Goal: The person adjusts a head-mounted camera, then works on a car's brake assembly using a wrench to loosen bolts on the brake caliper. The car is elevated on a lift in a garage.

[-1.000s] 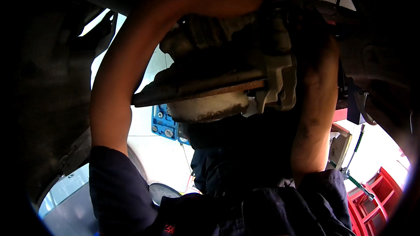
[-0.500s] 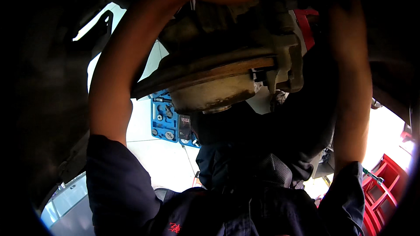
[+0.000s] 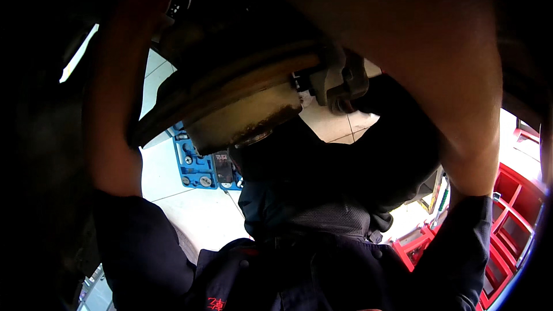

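Over my head is the underside of a wheel hub, with a worn, rusty-edged brake disc (image 3: 230, 89) seen from below its pale centre hat (image 3: 242, 118). At the disc's right edge sits a brake caliper (image 3: 340, 83). My left forearm (image 3: 115, 121) rises past the disc's left side and fades into shadow near the top. Large and close, my right forearm (image 3: 455, 75) reaches up and leftward over the caliper side. Neither hand shows; both lie in the dark or past the upper edge, so what they touch is hidden.
A blue tool case (image 3: 196, 164) with round metal pieces and a black box lies on the pale tiled floor (image 3: 196, 213) below. At lower right stands a red plastic rack (image 3: 512, 224). Dark wheel-arch panels close in on both sides.
My right forearm has swung inward and now covers much of the upper right. The disc and caliper appear shifted left in view, as does my left arm, whose wrist end is now darker.
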Demonstrator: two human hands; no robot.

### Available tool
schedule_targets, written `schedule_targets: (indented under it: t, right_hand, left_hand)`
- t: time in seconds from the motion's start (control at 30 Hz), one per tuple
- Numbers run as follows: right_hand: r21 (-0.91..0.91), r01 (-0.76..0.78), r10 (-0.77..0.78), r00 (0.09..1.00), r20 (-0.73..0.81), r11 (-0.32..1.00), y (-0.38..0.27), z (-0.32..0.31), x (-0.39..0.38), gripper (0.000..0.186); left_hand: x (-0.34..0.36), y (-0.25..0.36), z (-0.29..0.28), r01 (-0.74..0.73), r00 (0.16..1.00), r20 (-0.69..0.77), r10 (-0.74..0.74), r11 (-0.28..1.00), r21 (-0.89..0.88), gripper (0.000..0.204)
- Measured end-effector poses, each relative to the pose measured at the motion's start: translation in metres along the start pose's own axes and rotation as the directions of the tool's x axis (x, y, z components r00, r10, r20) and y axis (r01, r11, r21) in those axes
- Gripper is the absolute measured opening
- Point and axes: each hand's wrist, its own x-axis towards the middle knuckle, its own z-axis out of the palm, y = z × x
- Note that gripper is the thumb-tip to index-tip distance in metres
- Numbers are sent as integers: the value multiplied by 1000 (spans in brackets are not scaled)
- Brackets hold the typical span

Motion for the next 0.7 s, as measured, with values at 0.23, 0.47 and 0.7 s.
schedule_targets:
  t: [0.23,0.47,0.7]
  right_hand:
    - [374,-13,44,996,-75,927,2,3,13,26]
    - [589,-36,152,977,-149,808,27,-5,22,25]
    - [695,-40,73,997,-19,718,55,-12,25,27]
  left_hand:
    - [-33,25,-24,238,969,61,-240,971,27,26]
    - [-31,30,-35,322,936,204,-288,933,-158,27]
    - [-41,-8,-2,95,994,-79,-82,978,185,30]
